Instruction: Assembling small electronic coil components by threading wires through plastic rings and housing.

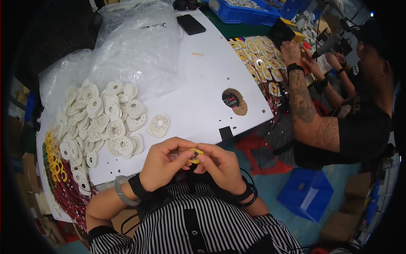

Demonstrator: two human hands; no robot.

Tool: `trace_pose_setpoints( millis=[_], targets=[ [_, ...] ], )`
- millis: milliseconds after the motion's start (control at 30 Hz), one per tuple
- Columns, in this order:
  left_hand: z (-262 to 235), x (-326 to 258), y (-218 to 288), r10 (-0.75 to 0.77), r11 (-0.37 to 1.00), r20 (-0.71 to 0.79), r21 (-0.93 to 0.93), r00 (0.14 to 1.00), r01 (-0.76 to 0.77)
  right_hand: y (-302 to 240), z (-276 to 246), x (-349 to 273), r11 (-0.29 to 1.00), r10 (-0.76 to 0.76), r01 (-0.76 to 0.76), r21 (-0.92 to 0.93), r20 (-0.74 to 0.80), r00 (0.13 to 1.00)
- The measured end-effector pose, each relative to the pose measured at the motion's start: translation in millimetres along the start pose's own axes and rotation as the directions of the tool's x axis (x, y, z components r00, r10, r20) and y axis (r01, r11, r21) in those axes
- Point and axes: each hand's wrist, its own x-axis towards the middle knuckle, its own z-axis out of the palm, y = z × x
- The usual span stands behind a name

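Close to my body, in front of the table's near edge, my left hand (pixel 165 163) and my right hand (pixel 220 166) meet around a small yellow ring-shaped part (pixel 195 160). Both thumbs press on it, and a dark spot shows at its middle. My fingers cover most of the part's underside. Just beyond my left hand lies a single white plastic disc-shaped housing (pixel 159 125). A large heap of similar white housings (pixel 100 122) spreads to the left.
Yellow rings (pixel 55 163) with dark red wires (pixel 76 211) lie at the far left. Clear plastic bags (pixel 135 51) and a phone (pixel 191 24) rest behind. A co-worker's tattooed arm (pixel 302 97) reaches over finished-looking yellow-white discs (pixel 260 59). A blue bin (pixel 305 194) stands on the floor.
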Motion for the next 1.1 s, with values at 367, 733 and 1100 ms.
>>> trace_pose_setpoints(
  millis=[367, 733, 1100],
  targets=[
    [2.2, -5.2, 7.6, 0.05, 0.979, -0.032, 0.199, 0.998, -0.043, 6.0, 5.3, -4.2, 0.998, -0.043, 0.045, 0.041, -0.049, 0.998],
    [-4.2, -12.2, 8.9, -0.025, 1.0, 0.025, -0.001, 0.999, 0.025, 2.4, 6.7, -5.0, 0.984, -0.139, 0.126, -0.123, -0.105, 0.985],
    [-15.7, -13.7, 5.2, -0.049, 0.999, 0.059, 0.011, 0.997, 0.048, -1.2, 9.1, -3.7, 0.997, -0.071, 0.072, 0.024, -0.04, 0.997]
  ],
)
